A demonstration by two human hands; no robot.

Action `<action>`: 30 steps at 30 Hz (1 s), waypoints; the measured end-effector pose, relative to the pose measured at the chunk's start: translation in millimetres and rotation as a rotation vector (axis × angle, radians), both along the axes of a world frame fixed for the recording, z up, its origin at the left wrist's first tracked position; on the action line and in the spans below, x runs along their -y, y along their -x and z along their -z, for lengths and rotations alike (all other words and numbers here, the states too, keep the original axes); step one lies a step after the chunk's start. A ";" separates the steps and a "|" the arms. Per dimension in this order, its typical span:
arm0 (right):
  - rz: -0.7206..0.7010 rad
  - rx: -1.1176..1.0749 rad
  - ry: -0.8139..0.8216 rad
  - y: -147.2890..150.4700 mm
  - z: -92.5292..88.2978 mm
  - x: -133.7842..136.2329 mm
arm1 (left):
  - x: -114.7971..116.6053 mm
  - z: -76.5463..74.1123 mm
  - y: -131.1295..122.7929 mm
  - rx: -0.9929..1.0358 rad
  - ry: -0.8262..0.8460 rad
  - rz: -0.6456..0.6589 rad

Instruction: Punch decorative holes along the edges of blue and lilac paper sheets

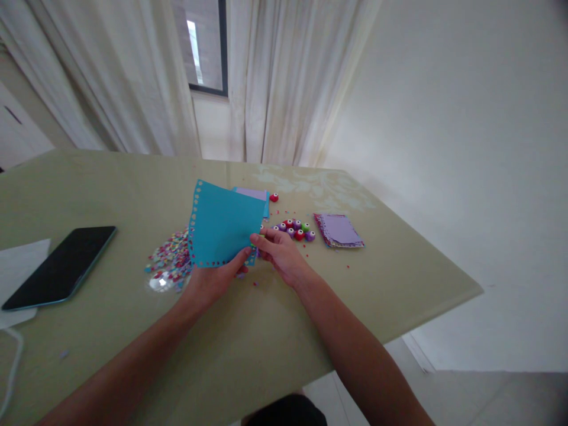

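Sheet of blue paper (226,225), punched with small holes along its left and lower edges, is held up over the table (399,266) at the centre of my camera feed. At its 6 o'clock, my left hand (215,281) pinches it, thumb in front, other fingers mostly hidden behind. At its 4 o'clock, my right hand (281,251) has thumb and index finger close together by the edge; something green shows there, but I cannot tell whether they grip it. Paper confetti (171,257) lies at 8 o'clock, round eyed pieces (295,228) at 3, a paper stack (339,229) beyond them.
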State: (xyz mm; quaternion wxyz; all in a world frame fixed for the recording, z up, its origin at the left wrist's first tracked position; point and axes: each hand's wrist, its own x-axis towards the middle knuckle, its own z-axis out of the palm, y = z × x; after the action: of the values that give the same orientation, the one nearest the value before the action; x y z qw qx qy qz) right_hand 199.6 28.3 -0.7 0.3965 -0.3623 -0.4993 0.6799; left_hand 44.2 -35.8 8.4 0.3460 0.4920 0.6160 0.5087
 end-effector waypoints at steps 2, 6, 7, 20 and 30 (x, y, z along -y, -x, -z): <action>0.004 -0.001 0.004 1.0 1.5 -0.2 | -0.6 1.9 -0.3 0.008 0.003 -0.016; 0.004 -0.016 0.027 2.5 3.7 -1.3 | -0.3 0.7 -2.6 0.046 0.031 -0.009; 0.006 -0.019 0.039 2.8 3.9 -1.6 | -0.2 0.2 -3.0 0.047 0.032 -0.008; 0.188 0.416 -0.510 -35.3 -18.8 -8.9 | -0.3 5.5 6.3 0.008 0.065 -0.096; -0.029 1.326 -0.789 -49.8 -13.7 9.0 | -10.2 7.3 21.4 0.069 0.044 -0.329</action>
State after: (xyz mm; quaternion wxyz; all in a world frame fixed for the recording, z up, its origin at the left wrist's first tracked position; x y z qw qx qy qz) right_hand 249.4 19.3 13.0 0.1052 -0.5192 -0.8425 0.0974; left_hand 22.8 -25.6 1.0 0.2895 0.3591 0.6871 0.5614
